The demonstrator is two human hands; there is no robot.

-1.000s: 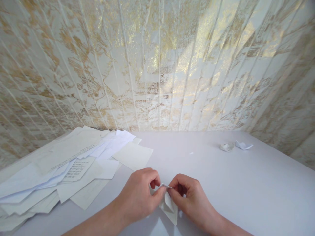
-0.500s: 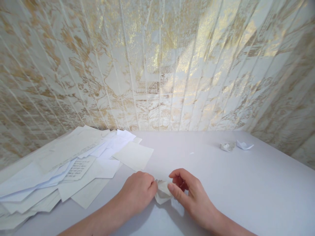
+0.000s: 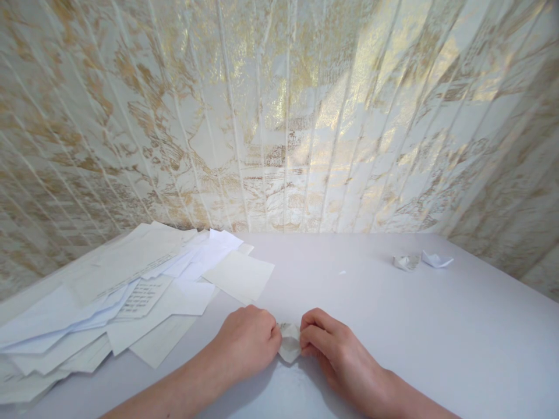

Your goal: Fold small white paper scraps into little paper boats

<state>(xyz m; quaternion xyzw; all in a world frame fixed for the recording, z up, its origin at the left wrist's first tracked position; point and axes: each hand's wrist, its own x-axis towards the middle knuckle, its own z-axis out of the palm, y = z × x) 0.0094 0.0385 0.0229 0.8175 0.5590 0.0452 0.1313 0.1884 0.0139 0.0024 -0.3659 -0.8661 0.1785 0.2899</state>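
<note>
While the left hand [image 3: 251,337] pinches one end of the folded paper [image 3: 289,344], its fingers curled in tight, the right hand [image 3: 332,346] grips the opposite end between bent fingers, its thumb hard to make out; the paper sits between the two hands, near the table's front, its middle opened into a small hollow; whether it touches the table [image 3: 371,326] I cannot tell.

Left of the hands, well apart from the paper, spreads a pile of sheets [image 3: 174,299], overlapping, a few printed; beyond the hands lies a tiny scrap [image 3: 342,272]; farther right, near the table's far edge, stand a greyish boat [image 3: 406,263] and, just beside it, a whiter boat [image 3: 437,260]; behind everything rises a gold-patterned wall [image 3: 279,122].
</note>
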